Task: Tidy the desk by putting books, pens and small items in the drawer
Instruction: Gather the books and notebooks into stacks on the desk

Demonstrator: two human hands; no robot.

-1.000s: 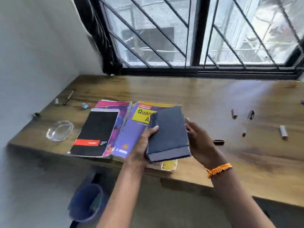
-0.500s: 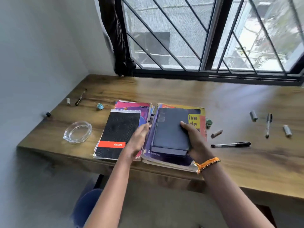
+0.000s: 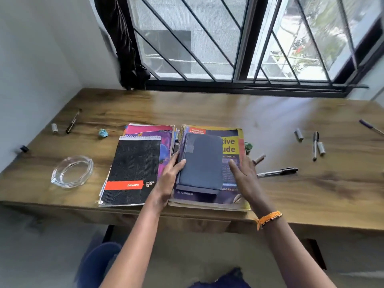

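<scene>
A wooden bench (image 3: pixel 207 109) stands under a barred window (image 3: pixel 207 38), its left end against a pale wall, with a dark curtain (image 3: pixel 122 38) hanging at the far-left corner. Near the middle of the front edge lie two piles of books. The left pile is topped by a black spiral pad (image 3: pixel 133 173) with an orange band, lying over a pink-covered book (image 3: pixel 149 130). The right pile has a large yellow and purple book (image 3: pixel 230 146), and on it lies a small dark blue book (image 3: pixel 200 163), flat and closed.

The left hand (image 3: pixel 169 177) rests at the blue book's left edge, thumb on its cover, fingers lying relaxed along the gap between the piles. The right hand (image 3: pixel 244 177), an orange thread band (image 3: pixel 268 219) at its wrist, is spread flat with straight fingers just right of the blue book, over the yellow cover; whether it touches is unclear.

Toward the left end sit a clear glass dish (image 3: pixel 71 171), a crumpled teal scrap (image 3: pixel 103 133), a dark pen (image 3: pixel 73 121) and a small grey cap (image 3: pixel 54 128). Right of the piles lie a black-capped pen (image 3: pixel 277 173), a brown stub (image 3: pixel 258 159) and a green crumpled bit (image 3: pixel 248 146). Farther right lie a grey marker (image 3: pixel 315 148) and two grey caps (image 3: pixel 299 135), and a purple pen (image 3: pixel 371 126) at the right end.
</scene>
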